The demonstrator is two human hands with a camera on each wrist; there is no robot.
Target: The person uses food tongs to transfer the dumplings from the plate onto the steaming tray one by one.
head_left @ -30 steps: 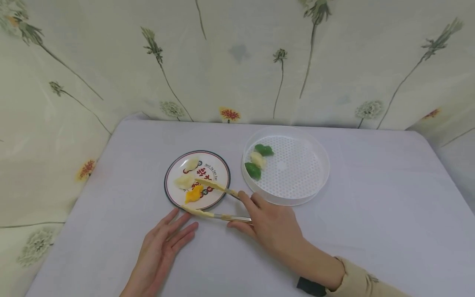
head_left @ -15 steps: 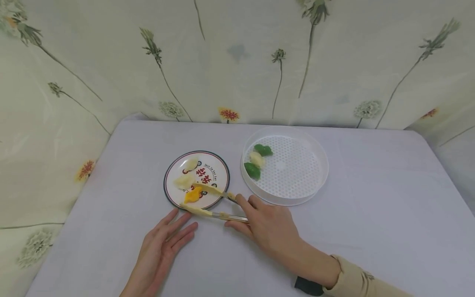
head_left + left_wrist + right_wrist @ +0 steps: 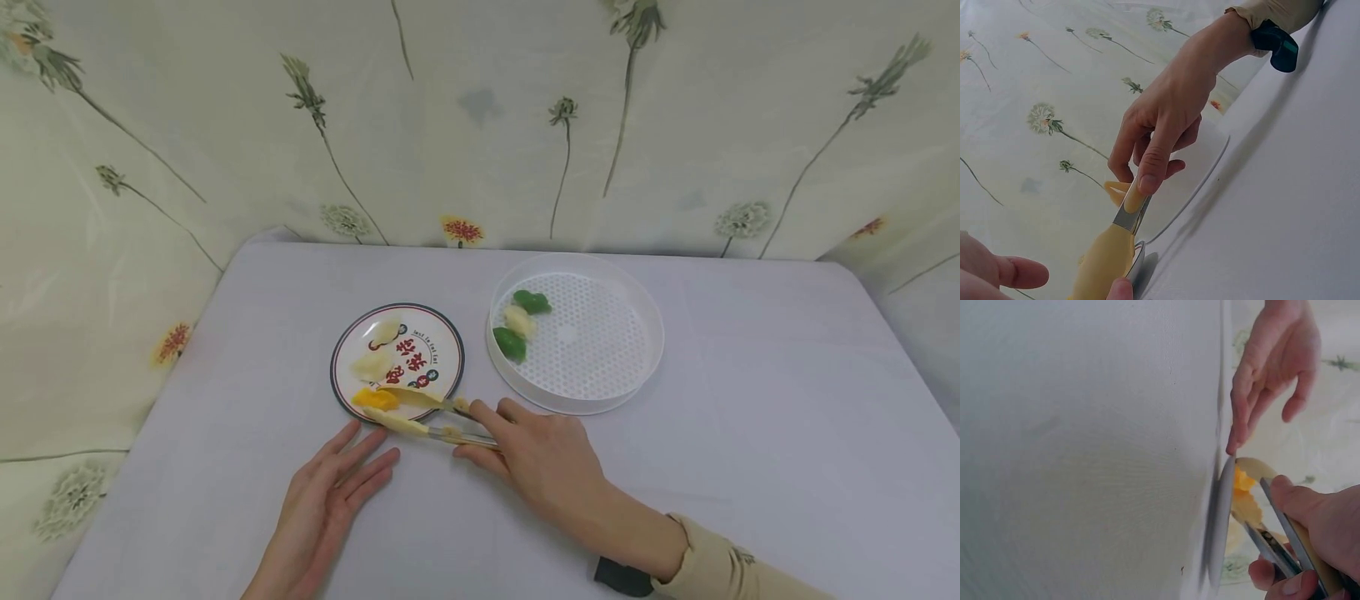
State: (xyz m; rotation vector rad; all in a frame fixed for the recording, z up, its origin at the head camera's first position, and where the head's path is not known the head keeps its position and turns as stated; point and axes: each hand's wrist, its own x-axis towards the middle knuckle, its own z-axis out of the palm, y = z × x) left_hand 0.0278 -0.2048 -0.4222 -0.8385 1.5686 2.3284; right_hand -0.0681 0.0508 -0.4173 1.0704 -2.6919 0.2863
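My right hand (image 3: 547, 458) grips a pair of tongs (image 3: 401, 423) with pale yellow heads and metal arms. An orange dumpling (image 3: 375, 398) lies near the front edge of a round plate (image 3: 447, 350), with the tong heads spread around its right end; whether both press on it, I cannot tell. Two pale dumplings (image 3: 372, 365) lie behind it on the plate. With fingers straight, my left hand (image 3: 322, 504) has its fingertips at the plate's front rim. In the right wrist view the orange dumpling (image 3: 1245, 503) shows between the tong heads.
Right of the plate stands a round white steamer tray (image 3: 600, 358) with a perforated bottom. Inside, along its left side, are two green dumplings (image 3: 510, 344) and a pale one (image 3: 519, 322). A floral cloth (image 3: 480, 125) hangs behind the white-covered table (image 3: 750, 417).
The tongs' upper head has come down toward the lower one, narrowing the gap. The orange dumpling has turned and shifted left on the plate. My left hand has stayed in place.
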